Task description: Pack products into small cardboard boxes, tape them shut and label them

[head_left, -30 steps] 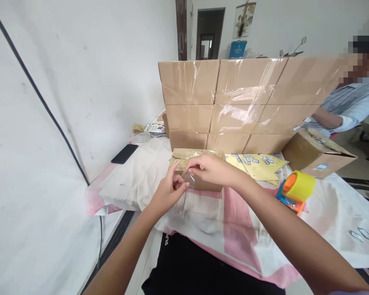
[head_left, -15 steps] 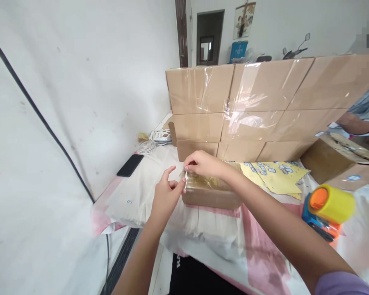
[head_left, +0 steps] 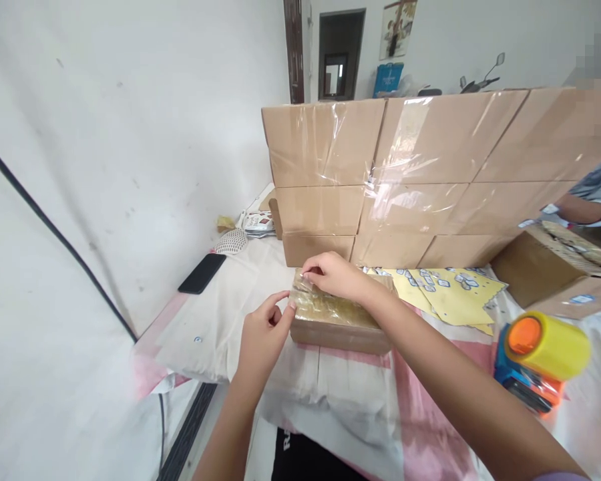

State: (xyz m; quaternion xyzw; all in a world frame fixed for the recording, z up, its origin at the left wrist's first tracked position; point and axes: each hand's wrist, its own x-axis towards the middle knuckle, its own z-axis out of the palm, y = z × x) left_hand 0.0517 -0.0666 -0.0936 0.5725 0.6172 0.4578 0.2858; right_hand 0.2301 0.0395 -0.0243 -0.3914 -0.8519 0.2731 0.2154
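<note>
A small brown cardboard box (head_left: 341, 334) lies on the cloth-covered table in front of me, its top glossy with clear packing tape (head_left: 325, 306). Above the box's left part, my right hand (head_left: 330, 272) is closed, thumb and forefinger pinching a shiny bit of the tape. My left hand (head_left: 266, 327) is at the box's left end, thumb and forefinger apart, their tips at the edge; its other fingers are curled and nothing shows in its grasp. To the right, a yellow tape roll (head_left: 558, 344) sits on a blue and orange dispenser (head_left: 523, 384).
Taped cartons (head_left: 415, 143) stand stacked behind the box. Yellow printed sheets (head_left: 458, 300) lie right of it; a black phone (head_left: 202, 273) and white perforated scoop (head_left: 232, 241) lie left. An opened carton (head_left: 545, 267) is at right, near another person's arm (head_left: 583, 208).
My right hand has shifted slightly, the tape strip no longer standing up between my two hands. My left fingers have drawn down and left to the box's edge. The view has shifted a little.
</note>
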